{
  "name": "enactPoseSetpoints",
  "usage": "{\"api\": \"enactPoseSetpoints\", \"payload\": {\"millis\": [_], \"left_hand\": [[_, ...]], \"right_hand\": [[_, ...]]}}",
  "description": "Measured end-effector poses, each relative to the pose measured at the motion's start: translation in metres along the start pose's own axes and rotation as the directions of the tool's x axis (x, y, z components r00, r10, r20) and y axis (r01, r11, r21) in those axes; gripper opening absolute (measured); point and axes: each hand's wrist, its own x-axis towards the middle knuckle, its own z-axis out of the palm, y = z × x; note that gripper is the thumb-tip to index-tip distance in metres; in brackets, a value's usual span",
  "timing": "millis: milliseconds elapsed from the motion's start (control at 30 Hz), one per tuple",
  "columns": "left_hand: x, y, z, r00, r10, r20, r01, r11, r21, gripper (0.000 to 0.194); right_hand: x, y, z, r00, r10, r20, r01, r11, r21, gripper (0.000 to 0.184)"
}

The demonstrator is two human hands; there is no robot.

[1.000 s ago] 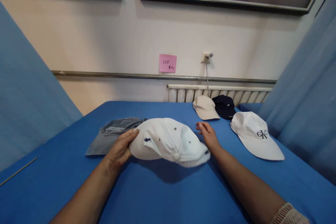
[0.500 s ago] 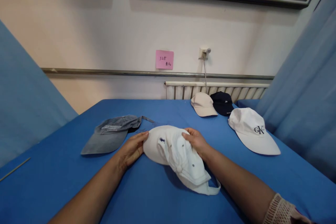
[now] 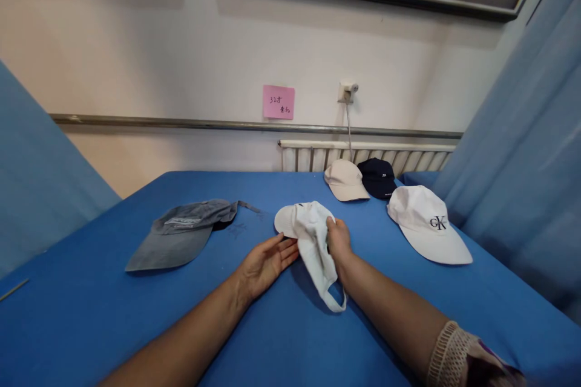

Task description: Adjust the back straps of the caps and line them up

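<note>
A white baseball cap (image 3: 313,242) with a small dark emblem is held over the middle of the blue-covered table (image 3: 272,344). Its brim points left and away from me, and its back strap hangs toward me. My right hand (image 3: 339,242) grips the cap's right side, thumb on the fabric. Palm up, my left hand (image 3: 267,263) has its fingers stretched out at the underside of the cap near the brim; the fingertips are partly hidden behind it. Left of my hands lies a grey baseball cap (image 3: 181,233) with its strap loose.
To the right sits a white cap with black letters (image 3: 424,227). Behind it are a beige cap (image 3: 345,180) and a navy cap (image 3: 377,178), close to a radiator (image 3: 299,157). Blue curtains (image 3: 512,133) flank the table. A thin stick (image 3: 13,290) lies at the left edge.
The white cap has turned and moved slightly away from me, its brim lifting off to the right. My left hand has let go of the brim edge and slid under the cap, fingers opening.
</note>
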Motion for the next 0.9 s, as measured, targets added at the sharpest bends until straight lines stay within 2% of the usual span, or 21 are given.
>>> {"api": "enactPoseSetpoints", "payload": {"millis": [100, 200, 233, 333, 433, 567, 767, 833, 900], "left_hand": [[0.011, 0.0, 0.003, 0.979, 0.174, -0.109, -0.171, 0.985, 0.034, 0.021], [0.022, 0.019, -0.003, 0.909, 0.347, -0.231, -0.355, 0.935, 0.007, 0.032], [0.025, 0.026, -0.006, 0.897, 0.368, -0.243, -0.38, 0.925, -0.001, 0.037], [0.031, 0.039, -0.017, 0.918, 0.335, -0.214, -0.341, 0.94, 0.011, 0.046], [0.033, 0.04, -0.025, 0.935, 0.281, -0.216, -0.271, 0.96, 0.075, 0.049], [0.032, 0.041, -0.03, 0.896, 0.318, -0.308, -0.261, 0.941, 0.214, 0.044], [0.034, 0.044, -0.04, 0.852, 0.352, -0.388, -0.239, 0.92, 0.311, 0.031], [0.034, 0.043, -0.042, 0.833, 0.382, -0.401, -0.246, 0.904, 0.35, 0.031], [0.034, 0.042, -0.044, 0.81, 0.423, -0.407, -0.26, 0.88, 0.399, 0.032]], "right_hand": [[0.002, 0.0, 0.006, 0.996, 0.023, -0.083, -0.018, 0.998, 0.066, 0.032], [0.008, -0.002, 0.005, 0.994, 0.01, -0.11, 0.0, 0.996, 0.094, 0.033], [0.011, -0.003, 0.004, 0.994, 0.002, -0.109, 0.009, 0.995, 0.097, 0.035], [0.016, -0.004, 0.001, 0.997, -0.019, -0.076, 0.027, 0.995, 0.099, 0.036], [0.018, -0.003, 0.0, 0.999, -0.012, -0.035, 0.016, 0.995, 0.102, 0.035], [0.022, -0.002, -0.004, 1.0, -0.007, -0.012, 0.008, 0.996, 0.094, 0.032], [0.026, 0.003, -0.013, 1.0, -0.008, 0.017, 0.009, 1.0, -0.019, 0.02], [0.024, -0.002, -0.015, 1.0, -0.021, 0.009, 0.021, 0.999, -0.045, 0.017], [0.017, -0.018, -0.016, 0.998, -0.053, -0.025, 0.051, 0.998, -0.047, 0.014]]}}
